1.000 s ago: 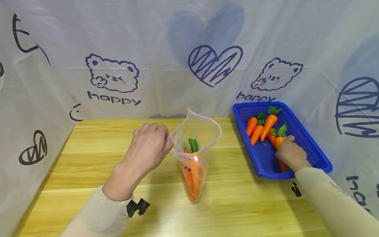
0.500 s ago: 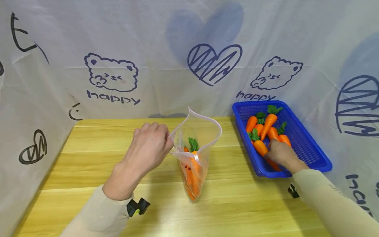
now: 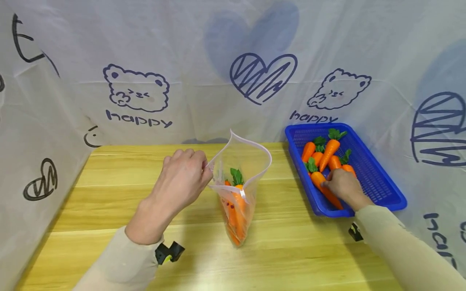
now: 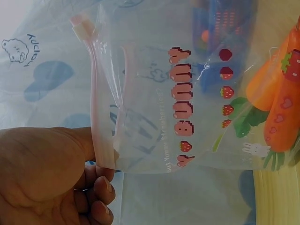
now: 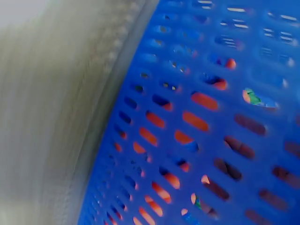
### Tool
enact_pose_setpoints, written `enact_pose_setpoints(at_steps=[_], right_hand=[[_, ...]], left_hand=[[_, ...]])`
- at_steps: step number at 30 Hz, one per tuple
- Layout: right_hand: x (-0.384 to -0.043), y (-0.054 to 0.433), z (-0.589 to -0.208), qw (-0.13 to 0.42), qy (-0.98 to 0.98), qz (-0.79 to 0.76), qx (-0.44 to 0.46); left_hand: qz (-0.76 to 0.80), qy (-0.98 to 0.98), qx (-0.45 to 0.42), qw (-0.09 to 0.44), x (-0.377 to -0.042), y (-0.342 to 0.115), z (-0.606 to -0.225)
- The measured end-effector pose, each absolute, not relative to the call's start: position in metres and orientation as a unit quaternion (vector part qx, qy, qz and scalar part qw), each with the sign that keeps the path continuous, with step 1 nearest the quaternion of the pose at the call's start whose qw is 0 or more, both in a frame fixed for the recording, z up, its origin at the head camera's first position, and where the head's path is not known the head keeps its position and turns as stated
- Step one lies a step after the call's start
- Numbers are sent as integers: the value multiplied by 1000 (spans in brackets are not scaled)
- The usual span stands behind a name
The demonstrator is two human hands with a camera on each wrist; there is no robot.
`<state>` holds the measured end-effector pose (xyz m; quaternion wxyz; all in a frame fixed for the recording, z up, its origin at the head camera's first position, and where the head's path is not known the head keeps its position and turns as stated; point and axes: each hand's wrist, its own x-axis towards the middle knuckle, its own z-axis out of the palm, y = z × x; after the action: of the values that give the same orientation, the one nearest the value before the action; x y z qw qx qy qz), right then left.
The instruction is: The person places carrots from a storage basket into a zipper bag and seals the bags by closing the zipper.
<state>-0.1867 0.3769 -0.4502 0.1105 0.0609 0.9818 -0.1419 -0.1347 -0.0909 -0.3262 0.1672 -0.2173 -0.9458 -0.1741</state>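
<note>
My left hand [image 3: 183, 176] pinches the left edge of a clear zip bag [image 3: 255, 171] by its pink slider strip, between thumb and fingers. Its mouth gapes, and carrots [image 3: 238, 214] with green tops stand inside. In the left wrist view, the bag [image 4: 140, 89] shows pink lettering and strawberry prints. Over in the blue basket [image 3: 378, 171], my right hand [image 3: 344, 186] has curled fingers, thumb and fingertips at the side of a carrot [image 3: 329, 194]; its other fingers are hidden. The right wrist view shows only the basket's slotted wall [image 5: 154, 84], with orange behind it.
Several more carrots [image 3: 329, 153] lie in the basket's far left part, around the right hand. A wooden table [image 3: 284, 246] carries bag and basket. White cloth [image 3: 200, 101] with drawn bears and hearts hangs behind and at both sides.
My right hand has shifted left within the basket; a carrot that was mostly beneath it now lies farther left, by its fingertips. The left hand and the bag have stayed in place.
</note>
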Motion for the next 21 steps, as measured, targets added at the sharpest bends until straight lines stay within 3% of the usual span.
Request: enact_pose_setpoints(at_steps=[21], right_hand=[[-189, 365, -459, 130, 981, -126, 70]], left_hand=[[-173, -946, -212, 171, -135, -92, -329]])
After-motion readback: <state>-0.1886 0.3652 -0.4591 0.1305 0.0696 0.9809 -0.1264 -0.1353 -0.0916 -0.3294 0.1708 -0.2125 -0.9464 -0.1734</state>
